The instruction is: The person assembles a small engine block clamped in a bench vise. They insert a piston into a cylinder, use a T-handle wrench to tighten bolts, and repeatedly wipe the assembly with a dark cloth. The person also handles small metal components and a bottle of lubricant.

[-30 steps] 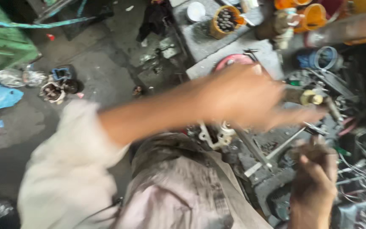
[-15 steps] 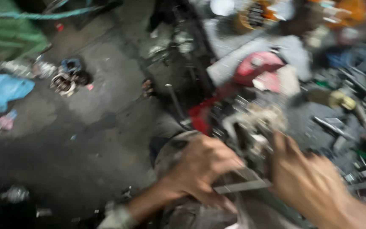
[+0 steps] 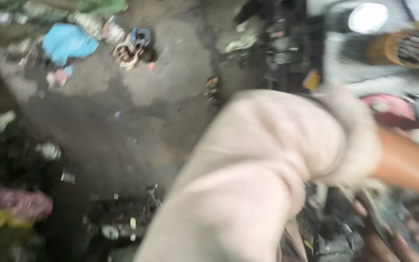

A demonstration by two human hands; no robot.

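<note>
Across the grimy floor [image 3: 136,121] from its littered left edge, a pale-sleeved arm [image 3: 267,160] stretches rightward toward blurred metal parts [image 3: 394,228] at the lower right corner, seemingly mid-reach, each hand off-frame, so neither grip can be told.

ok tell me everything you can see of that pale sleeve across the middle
The pale sleeve is loose, creased cloth, cream to pinkish, blurred by motion. It runs from the bottom edge up and right across the frame, ending in a bunched rolled cuff. A bare forearm comes out of the cuff and leaves the right edge, so its hand is not in view. Which arm it is cannot be told.
</note>
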